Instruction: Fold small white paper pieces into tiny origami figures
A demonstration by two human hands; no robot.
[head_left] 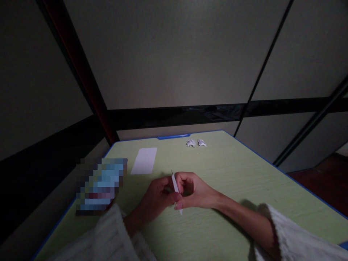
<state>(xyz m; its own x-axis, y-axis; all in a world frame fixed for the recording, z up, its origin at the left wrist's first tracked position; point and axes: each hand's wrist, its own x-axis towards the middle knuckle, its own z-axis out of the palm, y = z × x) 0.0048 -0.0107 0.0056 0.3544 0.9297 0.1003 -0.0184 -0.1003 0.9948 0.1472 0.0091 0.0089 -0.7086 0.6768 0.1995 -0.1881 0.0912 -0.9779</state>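
Between both hands, a narrow piece of folded white paper (175,183) is held up above the table, seen nearly edge-on. My left hand (157,195) pinches it from the left, thumb across its lower part. From the other side my right hand (194,190) grips it with thumb and fingers. The paper's lower tip pokes out below the thumbs. Part of its shape is hidden behind the fingers. Beyond the hands, two small folded paper figures (190,143) stand side by side near the table's far edge.
A flat white sheet of paper (144,161) lies left of centre on the pale green table (231,166) with blue edging. A pixelated flat object (102,186) lies at the left edge. Dark-trimmed panels (174,54) rise right behind the table.
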